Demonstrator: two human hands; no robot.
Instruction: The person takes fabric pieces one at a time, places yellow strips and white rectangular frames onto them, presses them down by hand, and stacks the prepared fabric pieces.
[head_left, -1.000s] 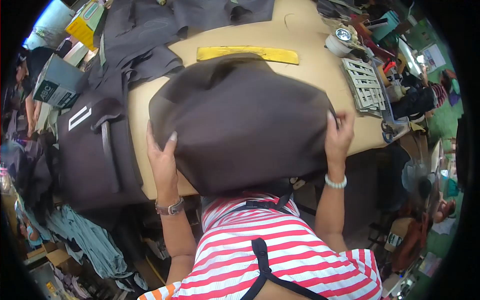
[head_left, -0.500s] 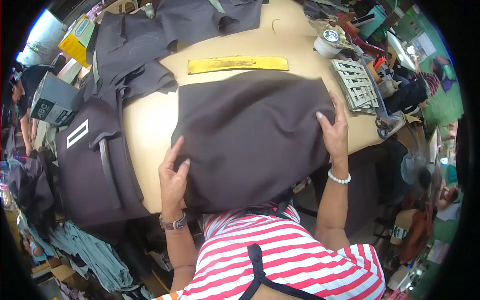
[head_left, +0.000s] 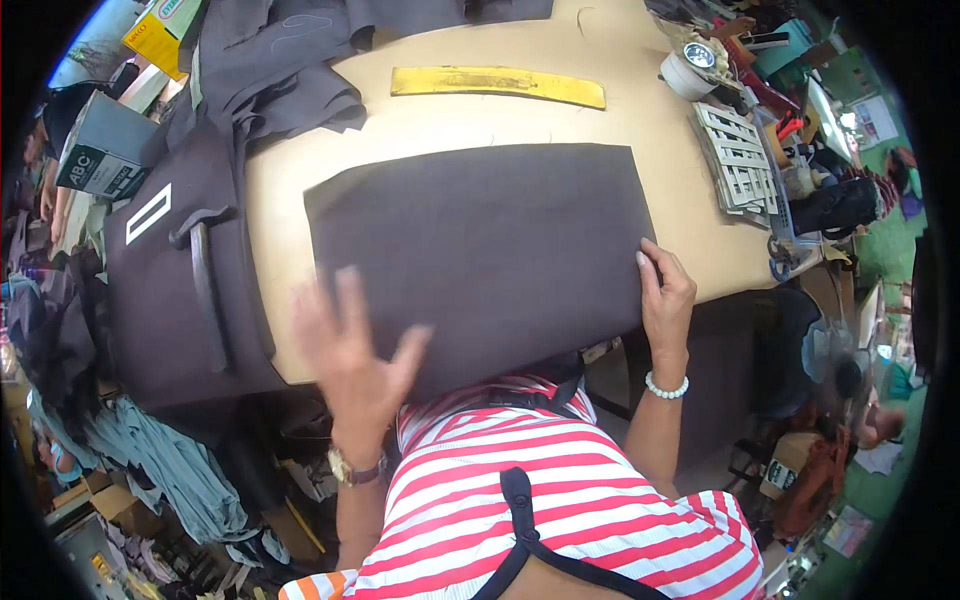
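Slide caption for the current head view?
Blurred left hand spread over a dark sheet, right hand at its right edge, yellow strip beyond.

Tabletop [head_left: 470,125], passages. One open lane between brown fabric panel [head_left: 480,230] and yellow strip [head_left: 497,86] (flat, easily cleared). One open lane right of panel, bounded by white slatted stack [head_left: 738,160]; right hand [head_left: 667,300] at near end. One narrow lane left of panel, bounded by dark fabric [head_left: 155,320] bearing hammer [head_left: 207,290]; left hand [head_left: 355,350] obstructs near end. Far-left corner: fabric pieces [head_left: 285,105], obstructing.
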